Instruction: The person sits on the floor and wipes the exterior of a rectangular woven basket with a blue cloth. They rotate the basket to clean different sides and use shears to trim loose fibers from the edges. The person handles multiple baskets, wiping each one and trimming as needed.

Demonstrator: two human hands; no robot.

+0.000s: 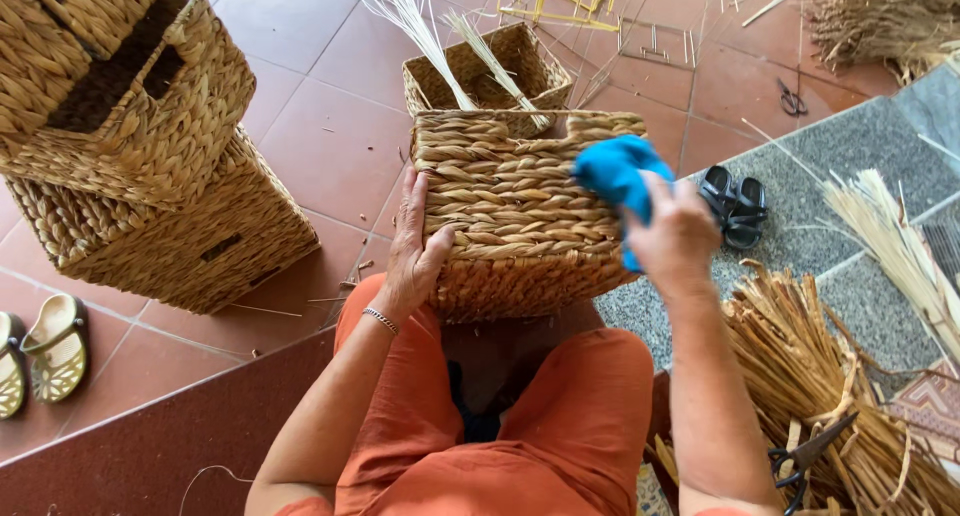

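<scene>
Now we steady the basket (pixel 515 211) on our knees, left hand (pixel 418 248) flat and open against its side; our right hand (pixel 676 231) is closed around a blue cloth (pixel 615 171), pressed on the basket's weave; scissors (pixel 808 453) lie on straw (pixel 800 366) nearby.

You are in a basket-weaving workshop on a red tiled floor (pixel 330 136). Stacked woven straw baskets (pixel 150 166), bundles of dried golden reed (pixel 830 376) and black scissors (pixel 805 456) surround you.
</scene>
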